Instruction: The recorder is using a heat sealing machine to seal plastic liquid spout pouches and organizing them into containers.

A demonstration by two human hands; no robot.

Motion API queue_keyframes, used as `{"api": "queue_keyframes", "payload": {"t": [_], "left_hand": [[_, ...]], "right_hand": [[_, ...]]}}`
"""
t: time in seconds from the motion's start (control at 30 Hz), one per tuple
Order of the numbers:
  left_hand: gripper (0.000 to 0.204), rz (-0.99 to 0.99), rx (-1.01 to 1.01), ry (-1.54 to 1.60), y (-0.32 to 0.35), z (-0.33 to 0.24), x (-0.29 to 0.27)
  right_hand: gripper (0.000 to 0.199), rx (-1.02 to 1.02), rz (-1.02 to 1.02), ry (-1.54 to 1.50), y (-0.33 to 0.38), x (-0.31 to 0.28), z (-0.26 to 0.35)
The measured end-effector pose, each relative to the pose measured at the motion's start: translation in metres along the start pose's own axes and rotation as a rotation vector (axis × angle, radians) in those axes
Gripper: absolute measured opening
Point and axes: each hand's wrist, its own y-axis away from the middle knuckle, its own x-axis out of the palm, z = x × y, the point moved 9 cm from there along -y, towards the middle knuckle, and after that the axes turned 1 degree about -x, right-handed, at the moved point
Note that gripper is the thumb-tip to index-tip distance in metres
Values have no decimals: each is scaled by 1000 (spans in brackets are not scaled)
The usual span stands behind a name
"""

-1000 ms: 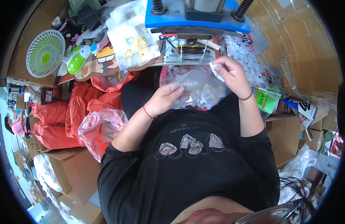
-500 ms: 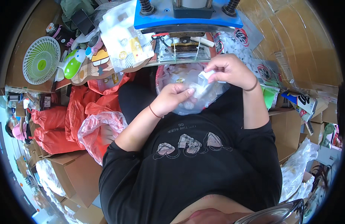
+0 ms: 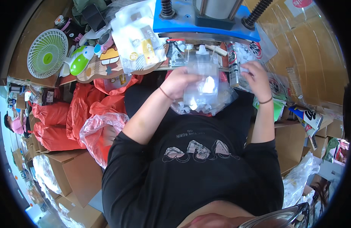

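My left hand (image 3: 182, 82) is closed on a clear plastic pouch (image 3: 201, 89), thumb across its front, held upright above my lap. A white spout (image 3: 202, 49) shows at the pouch's upper end; whether it is joined there I cannot tell. My right hand (image 3: 259, 80) is at a box (image 3: 234, 68) of small white plastic pieces (image 3: 242, 55), its fingers bent and slightly apart. Whether a piece touches the fingertips is unclear. Under the pouch, a bag-lined container (image 3: 229, 99) in my lap holds several white spouts (image 3: 198, 109).
A blue press (image 3: 207, 28) with coil springs stands ahead, above a small jig (image 3: 178, 57). Flat pouches (image 3: 139, 43) lie on the board left of it, beside a green fan (image 3: 48, 55). Red bags (image 3: 82, 114) and cartons (image 3: 82, 176) sit left; a cardboard wall rises right.
My right hand has left the pouch and moved right to the box of white pieces. My left hand has raised the pouch and turned it upright. The whole view has shifted slightly.
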Motion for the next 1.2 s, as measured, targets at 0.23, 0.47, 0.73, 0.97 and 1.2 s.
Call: {"api": "queue_keyframes", "payload": {"t": [0.23, 0.47, 0.73, 0.97, 1.2], "left_hand": [[45, -365, 178, -266, 1, -20, -48], [56, -936, 848, -1597, 94, -99, -97], [22, -464, 371, -721, 86, -43, -79], [18, -231, 275, -730, 61, -13, -1], [19, 6, -31, -193, 41, 44, 35]], "right_hand": [[22, 57, -131, -15, 17, 2, 10], [19, 54, -282, -50, 19, -19, 29], [13, -181, 88, -67, -6, 45, 98], [15, 161, -44, -604, -42, 40, 97], [18, -103, 230, -338, -33, 40, 87]]}}
